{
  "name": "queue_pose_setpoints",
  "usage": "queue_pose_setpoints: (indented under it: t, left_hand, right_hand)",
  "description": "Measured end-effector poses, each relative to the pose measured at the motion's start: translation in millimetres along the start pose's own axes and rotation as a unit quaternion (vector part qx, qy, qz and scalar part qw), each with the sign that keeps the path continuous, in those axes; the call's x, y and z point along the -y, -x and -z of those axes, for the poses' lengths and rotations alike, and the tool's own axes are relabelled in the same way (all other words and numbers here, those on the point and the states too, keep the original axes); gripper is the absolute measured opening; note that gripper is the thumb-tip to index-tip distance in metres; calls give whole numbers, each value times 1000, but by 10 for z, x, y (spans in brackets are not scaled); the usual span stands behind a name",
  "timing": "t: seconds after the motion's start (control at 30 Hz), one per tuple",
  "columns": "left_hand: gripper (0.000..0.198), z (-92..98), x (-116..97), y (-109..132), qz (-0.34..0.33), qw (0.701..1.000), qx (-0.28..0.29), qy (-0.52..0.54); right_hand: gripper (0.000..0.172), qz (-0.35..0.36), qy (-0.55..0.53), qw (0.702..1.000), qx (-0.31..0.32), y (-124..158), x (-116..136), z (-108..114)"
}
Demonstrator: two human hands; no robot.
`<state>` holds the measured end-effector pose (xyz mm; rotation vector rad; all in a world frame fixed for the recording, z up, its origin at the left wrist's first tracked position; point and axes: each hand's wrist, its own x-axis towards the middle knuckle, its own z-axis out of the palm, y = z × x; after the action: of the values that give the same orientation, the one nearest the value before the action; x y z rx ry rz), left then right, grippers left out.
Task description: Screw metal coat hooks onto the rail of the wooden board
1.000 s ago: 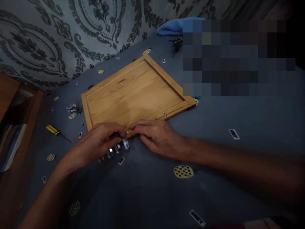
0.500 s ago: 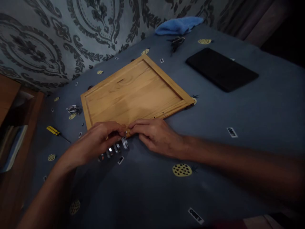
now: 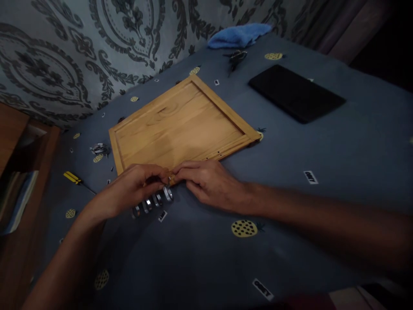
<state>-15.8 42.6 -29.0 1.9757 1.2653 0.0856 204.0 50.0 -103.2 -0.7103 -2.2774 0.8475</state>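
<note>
A framed wooden board (image 3: 180, 120) lies flat on the blue patterned sheet, with small dark holes along its near edge. At that edge my left hand (image 3: 134, 185) is closed, thumb and fingers pinched at the end of a row of shiny curved metal hooks (image 3: 167, 193). The hooks hang out below the hand, and their mounting is hidden behind it. Close beside it, my right hand (image 3: 209, 183) has its fingertips pressed together at the board's edge, near a small metal bit. Whatever lies between those fingertips is too small to make out.
To the left lie a yellow-handled screwdriver (image 3: 72, 177) and a small heap of metal parts (image 3: 100, 149). A black flat case (image 3: 297, 93) rests at the right. Scissors-like dark tools (image 3: 236, 58) and a blue cloth (image 3: 239, 35) lie by the patterned wall.
The view has shifted slightly. Both hands keep the same pinched pose at the board's near edge, and the hooks hang as before.
</note>
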Motion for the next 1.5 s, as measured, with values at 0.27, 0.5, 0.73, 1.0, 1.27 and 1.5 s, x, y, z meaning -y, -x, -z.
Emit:
queue_pose_setpoints:
  t: [0.27, 0.5, 0.73, 1.0, 1.27, 1.5]
  left_hand:
    - [15, -3, 51, -53, 18, 998, -5, 52]
    - [17, 22, 59, -14, 23, 996, -13, 84]
    - [24, -58, -5, 254, 32, 992, -118, 45]
    - [21, -438, 23, 431, -58, 961, -257, -88]
    - [35, -606, 81, 416, -101, 938, -311, -113]
    - [47, -647, 101, 434, -115, 942, -296, -111]
  right_hand:
    - [32, -5, 0, 1000, 9, -16, 20, 15]
    - [29, -5, -10, 1000, 6, -3, 17, 17]
    - [29, 15, 15, 1000, -10, 4, 0, -17]
    - [40, 102, 74, 992, 3, 56, 75, 9]
    - [40, 110, 114, 986, 46, 52, 71, -11]
    - [38, 122, 118, 985, 37, 50, 58, -31]
